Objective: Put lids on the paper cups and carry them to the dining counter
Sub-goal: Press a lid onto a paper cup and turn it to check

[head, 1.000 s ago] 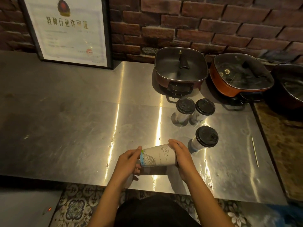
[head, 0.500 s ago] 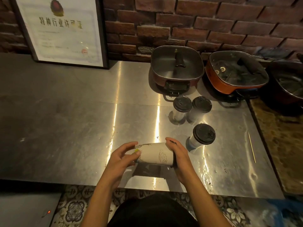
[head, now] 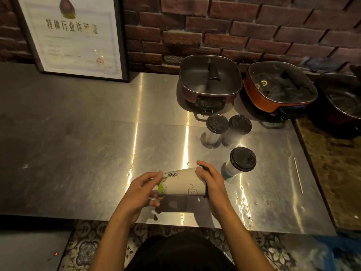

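Steel counter, brick wall, framed certificate

in the upper left of the frame, a framed certificate is showing a gold heading reading 特种行业许可证. the smaller lines and the red seal below it are coming out too blurred to read. the paper cup at lower centre is carrying small print beside a green patch, too small to read.
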Motion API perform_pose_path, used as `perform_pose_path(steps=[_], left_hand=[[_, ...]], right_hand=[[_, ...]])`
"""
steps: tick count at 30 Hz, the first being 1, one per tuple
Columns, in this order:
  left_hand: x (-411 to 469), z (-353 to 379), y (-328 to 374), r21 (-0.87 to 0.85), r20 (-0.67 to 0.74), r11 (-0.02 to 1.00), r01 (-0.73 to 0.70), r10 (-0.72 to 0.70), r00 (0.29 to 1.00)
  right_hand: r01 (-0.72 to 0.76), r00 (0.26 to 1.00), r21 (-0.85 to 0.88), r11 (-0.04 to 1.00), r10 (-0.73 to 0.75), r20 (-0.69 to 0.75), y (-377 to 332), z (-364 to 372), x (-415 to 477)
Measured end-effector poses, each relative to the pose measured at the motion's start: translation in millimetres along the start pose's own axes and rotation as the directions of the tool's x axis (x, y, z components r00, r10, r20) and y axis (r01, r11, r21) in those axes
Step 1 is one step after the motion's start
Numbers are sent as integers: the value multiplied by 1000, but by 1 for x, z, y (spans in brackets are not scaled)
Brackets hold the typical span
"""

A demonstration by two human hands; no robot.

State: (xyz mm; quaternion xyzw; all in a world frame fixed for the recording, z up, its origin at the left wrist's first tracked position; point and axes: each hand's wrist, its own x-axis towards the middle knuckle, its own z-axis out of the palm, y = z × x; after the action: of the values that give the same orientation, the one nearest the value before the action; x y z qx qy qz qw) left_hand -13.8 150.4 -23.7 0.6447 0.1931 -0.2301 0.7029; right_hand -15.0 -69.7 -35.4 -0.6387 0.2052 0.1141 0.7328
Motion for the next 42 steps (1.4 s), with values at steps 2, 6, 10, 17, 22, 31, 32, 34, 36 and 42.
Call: perform_pose_path(steps=[2,6,10,17,22,31,32,34,36,42], left_hand=[[0,-1,0,16,0,999,-39,39,999],[-2,-4,0,64,44,993,-103,100,994],[-1,-1,1,29,22,999,-24,23,1000],[-3,-4,5,38,30,999,-36,35,999],[-4,-6,5,21,58,997,-74,73,996],[-5,-8,2,49,44,994,-96,94,995],[-6,-9,2,58,39,993,-104,101,994],[-6,-8,3,49,29,995,-85,84,996],[-6,-6,3,46,19,996,-73,72,997],[-5,-11,-1,63,21,992,-109,108,994]], right_hand=[[12,1000,-14,1000,-13,-6,0,1,-2],[-1,1000,8,1000,1,-16,-1,0,-3],[8,999,10,1000,-7,-32,-1,0,-3],[10,999,15,1000,-9,-54,-1,1,-1],[23,998,9,1000,-23,-54,0,2,-3],[39,999,14,999,-39,-18,1,6,-6],[39,999,18,999,-38,-20,0,6,-6],[38,999,21,999,-37,-28,0,7,-6],[39,999,5,999,-38,-29,1,8,-6],[19,999,9,1000,-19,-30,-1,9,-7]])
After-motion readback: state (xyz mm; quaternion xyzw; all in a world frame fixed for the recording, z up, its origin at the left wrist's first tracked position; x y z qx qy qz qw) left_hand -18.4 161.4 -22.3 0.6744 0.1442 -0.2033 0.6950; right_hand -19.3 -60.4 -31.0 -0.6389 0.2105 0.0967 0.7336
